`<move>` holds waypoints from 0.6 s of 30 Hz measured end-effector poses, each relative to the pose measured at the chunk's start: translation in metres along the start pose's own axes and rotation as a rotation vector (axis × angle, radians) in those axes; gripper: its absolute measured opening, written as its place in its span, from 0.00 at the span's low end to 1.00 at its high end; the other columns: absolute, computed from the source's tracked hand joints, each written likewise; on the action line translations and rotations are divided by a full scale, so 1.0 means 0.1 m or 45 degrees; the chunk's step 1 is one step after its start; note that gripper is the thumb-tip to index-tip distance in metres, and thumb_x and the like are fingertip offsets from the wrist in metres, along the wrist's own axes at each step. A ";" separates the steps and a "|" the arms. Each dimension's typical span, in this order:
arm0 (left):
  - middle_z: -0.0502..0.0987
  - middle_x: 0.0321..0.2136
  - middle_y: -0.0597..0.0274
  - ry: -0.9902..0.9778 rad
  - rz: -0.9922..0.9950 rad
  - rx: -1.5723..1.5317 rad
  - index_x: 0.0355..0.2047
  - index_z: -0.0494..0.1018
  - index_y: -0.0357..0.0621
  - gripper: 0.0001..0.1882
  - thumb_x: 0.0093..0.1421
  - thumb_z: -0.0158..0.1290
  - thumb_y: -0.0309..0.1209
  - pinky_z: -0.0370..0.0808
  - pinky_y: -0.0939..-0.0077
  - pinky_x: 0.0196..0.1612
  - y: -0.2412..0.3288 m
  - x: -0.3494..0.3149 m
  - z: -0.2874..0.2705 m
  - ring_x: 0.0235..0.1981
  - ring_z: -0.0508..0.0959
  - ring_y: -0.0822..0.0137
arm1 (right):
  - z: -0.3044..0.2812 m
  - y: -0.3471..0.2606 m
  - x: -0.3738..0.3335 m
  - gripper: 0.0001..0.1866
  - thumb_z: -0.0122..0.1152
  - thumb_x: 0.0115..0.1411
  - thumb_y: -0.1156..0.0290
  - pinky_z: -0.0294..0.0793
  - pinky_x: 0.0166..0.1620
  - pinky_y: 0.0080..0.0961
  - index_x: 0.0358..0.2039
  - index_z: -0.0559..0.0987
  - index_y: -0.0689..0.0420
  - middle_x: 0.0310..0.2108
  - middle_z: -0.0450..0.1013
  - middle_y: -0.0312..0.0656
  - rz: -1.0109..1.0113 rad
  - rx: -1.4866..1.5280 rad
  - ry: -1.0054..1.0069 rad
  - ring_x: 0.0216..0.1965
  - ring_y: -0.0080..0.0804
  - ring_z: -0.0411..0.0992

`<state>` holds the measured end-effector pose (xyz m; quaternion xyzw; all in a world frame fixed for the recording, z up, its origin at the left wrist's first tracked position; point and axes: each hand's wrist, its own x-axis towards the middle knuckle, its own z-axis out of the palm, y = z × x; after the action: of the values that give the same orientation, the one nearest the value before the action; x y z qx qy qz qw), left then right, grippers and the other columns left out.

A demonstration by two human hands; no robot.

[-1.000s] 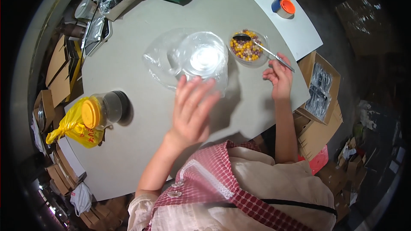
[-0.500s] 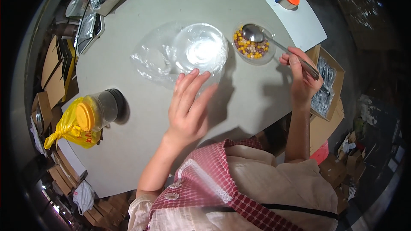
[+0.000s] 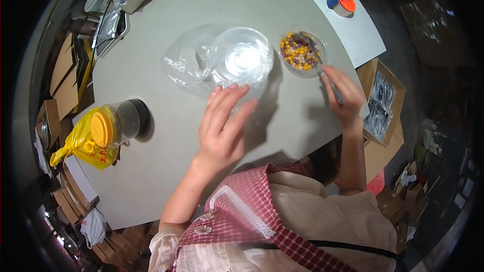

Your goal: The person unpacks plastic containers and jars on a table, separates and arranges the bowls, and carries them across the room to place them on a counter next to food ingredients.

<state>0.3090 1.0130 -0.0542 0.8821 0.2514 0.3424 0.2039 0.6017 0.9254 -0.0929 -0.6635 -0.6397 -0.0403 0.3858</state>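
My right hand [image 3: 346,95] is closed around the handle of a metal spoon [image 3: 316,54]. The spoon's bowl end dips among small yellow, purple and pale balls [image 3: 297,61], which lie in a round clear plastic bowl [image 3: 306,74]. To the left, a round clear container [image 3: 241,35] sits with a crumpled clear plastic bag [image 3: 186,65] around or beside it; glare hides which. My left hand [image 3: 222,126] lies at the near edge of the bag and container, fingers stretched and apart, fingertips at the plastic, gripping nothing.
A clear jar with a black lid [image 3: 128,120] and a yellow bag with a yellow lid [image 3: 91,143] stand at the left. An orange and blue cup-like item [image 3: 343,2] rests on the white board [image 3: 365,38]. Right of the table [image 3: 191,181] is a carton [image 3: 385,103] of wrapped items.
My right hand has lowered the spoon and turned its handle steeper, so its bowl end now sits down among the balls. My left hand stays at the bag. The view has shifted slightly.
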 end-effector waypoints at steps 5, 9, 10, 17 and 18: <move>0.78 0.42 0.51 0.095 0.004 -0.047 0.46 0.78 0.34 0.27 0.43 0.52 0.08 0.74 0.55 0.54 0.03 -0.03 0.01 0.45 0.78 0.51 | 0.01 0.07 -0.36 0.24 0.60 0.52 0.79 0.79 0.48 0.34 0.52 0.81 0.55 0.47 0.79 0.46 -0.071 -0.103 -0.318 0.45 0.44 0.79; 0.77 0.38 0.52 0.075 0.054 -0.089 0.47 0.78 0.34 0.28 0.42 0.52 0.09 0.75 0.58 0.48 0.05 -0.07 0.01 0.41 0.77 0.53 | -0.04 0.05 -0.44 0.32 0.53 0.45 0.84 0.78 0.51 0.34 0.54 0.80 0.55 0.52 0.77 0.44 -0.085 -0.193 -0.414 0.48 0.42 0.78; 0.77 0.38 0.52 0.043 0.062 -0.108 0.47 0.78 0.34 0.27 0.42 0.52 0.09 0.75 0.58 0.47 0.06 -0.08 0.01 0.40 0.77 0.53 | -0.06 0.05 -0.44 0.33 0.51 0.44 0.85 0.78 0.51 0.34 0.54 0.80 0.55 0.53 0.77 0.44 -0.097 -0.248 -0.432 0.48 0.42 0.78; 0.78 0.38 0.53 0.052 0.122 -0.084 0.46 0.77 0.34 0.27 0.42 0.52 0.12 0.75 0.58 0.48 0.17 -0.12 0.01 0.40 0.78 0.53 | -0.08 -0.37 0.06 0.28 0.47 0.50 0.92 0.77 0.51 0.32 0.51 0.80 0.60 0.51 0.77 0.50 0.122 0.190 -0.072 0.49 0.44 0.78; 0.78 0.38 0.53 0.030 0.144 -0.108 0.46 0.78 0.34 0.27 0.41 0.53 0.13 0.75 0.57 0.48 0.19 -0.11 0.01 0.41 0.78 0.53 | -0.06 -0.51 0.21 0.26 0.46 0.52 0.93 0.77 0.51 0.31 0.49 0.80 0.62 0.50 0.77 0.51 0.049 0.333 -0.129 0.48 0.44 0.78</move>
<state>0.3085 0.9914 -0.0501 0.8813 0.1886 0.3742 0.2184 0.5636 0.9333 -0.0533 -0.6209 -0.6454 0.0842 0.4369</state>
